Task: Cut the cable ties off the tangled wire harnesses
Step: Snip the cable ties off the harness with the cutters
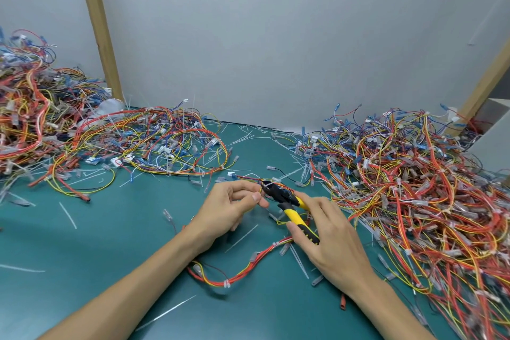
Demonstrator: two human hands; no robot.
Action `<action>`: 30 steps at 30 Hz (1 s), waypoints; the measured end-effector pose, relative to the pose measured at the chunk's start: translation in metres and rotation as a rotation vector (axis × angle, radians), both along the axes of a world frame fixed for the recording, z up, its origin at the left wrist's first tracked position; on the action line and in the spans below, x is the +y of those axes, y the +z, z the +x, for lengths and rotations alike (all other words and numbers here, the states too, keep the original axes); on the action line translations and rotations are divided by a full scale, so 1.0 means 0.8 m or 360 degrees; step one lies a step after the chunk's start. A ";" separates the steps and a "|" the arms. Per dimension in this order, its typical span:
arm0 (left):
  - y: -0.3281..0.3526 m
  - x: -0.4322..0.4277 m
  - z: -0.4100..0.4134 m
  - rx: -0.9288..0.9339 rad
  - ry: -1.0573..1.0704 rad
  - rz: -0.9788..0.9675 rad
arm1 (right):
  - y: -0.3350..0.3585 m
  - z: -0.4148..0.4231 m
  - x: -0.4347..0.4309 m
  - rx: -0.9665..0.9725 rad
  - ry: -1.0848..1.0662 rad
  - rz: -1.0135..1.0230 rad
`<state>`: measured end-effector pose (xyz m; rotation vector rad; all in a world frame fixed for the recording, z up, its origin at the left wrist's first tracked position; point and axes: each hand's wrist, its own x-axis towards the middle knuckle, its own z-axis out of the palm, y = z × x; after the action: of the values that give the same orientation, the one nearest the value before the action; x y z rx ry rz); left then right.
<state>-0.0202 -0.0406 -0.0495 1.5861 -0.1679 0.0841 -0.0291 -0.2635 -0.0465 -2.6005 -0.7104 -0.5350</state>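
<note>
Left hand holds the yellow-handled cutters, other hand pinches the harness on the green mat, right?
Swapped. In the head view the right hand holds the yellow-handled cutters; the left hand pinches the harness on the green mat.

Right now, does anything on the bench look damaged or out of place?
Nothing looks damaged. Cut tie scraps litter the green mat, as expected. The left hand pinches the harness while the right hand holds the yellow-handled cutters at a tie.
</note>
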 end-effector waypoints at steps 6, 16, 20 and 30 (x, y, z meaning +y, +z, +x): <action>0.001 0.003 0.000 -0.0014 -0.0095 0.0010 | -0.001 -0.005 0.007 -0.0077 -0.0023 0.0014; 0.001 0.006 -0.001 -0.0028 -0.0191 0.0006 | 0.000 -0.004 0.008 -0.0255 0.0002 -0.0019; 0.000 0.005 -0.001 -0.0034 -0.0193 -0.0002 | 0.001 -0.003 0.008 -0.0286 0.0035 0.0052; 0.000 0.005 -0.001 -0.0030 -0.0189 -0.0008 | 0.003 -0.003 0.007 -0.0299 0.0013 0.0067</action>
<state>-0.0213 -0.0369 -0.0493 1.5671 -0.2758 0.0067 -0.0316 -0.2577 -0.0443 -2.5302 -0.7596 -0.7913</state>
